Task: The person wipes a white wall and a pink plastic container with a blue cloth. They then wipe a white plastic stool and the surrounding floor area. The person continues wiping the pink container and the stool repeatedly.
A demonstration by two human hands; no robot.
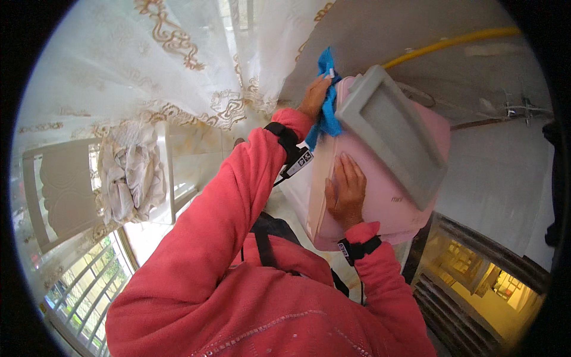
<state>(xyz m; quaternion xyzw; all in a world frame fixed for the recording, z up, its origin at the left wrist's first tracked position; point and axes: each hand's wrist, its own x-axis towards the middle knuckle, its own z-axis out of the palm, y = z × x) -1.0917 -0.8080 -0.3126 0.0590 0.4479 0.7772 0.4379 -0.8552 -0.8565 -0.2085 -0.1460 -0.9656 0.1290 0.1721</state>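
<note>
A pink box-shaped appliance (380, 172), which looks like a small washing machine, stands right in front of me. A grey frame-like lid part (351, 113) covers its top. My left hand (315, 98) is closed on a bright blue cloth (326, 122) and presses it to the appliance's far left edge. Part of the cloth hangs down the side, and some of those fingers are hidden behind it. My right hand (347, 193) lies flat on the pink front panel, fingers stretched out, holding nothing.
A yellow hose (449, 46) runs along the grey wall behind the appliance. At left, a white plastic chair (62, 190) carries crumpled pale cloth (134, 172). Patterned sheer curtains (119, 71) hang at the far left. A dark-framed opening (482, 262) is at lower right.
</note>
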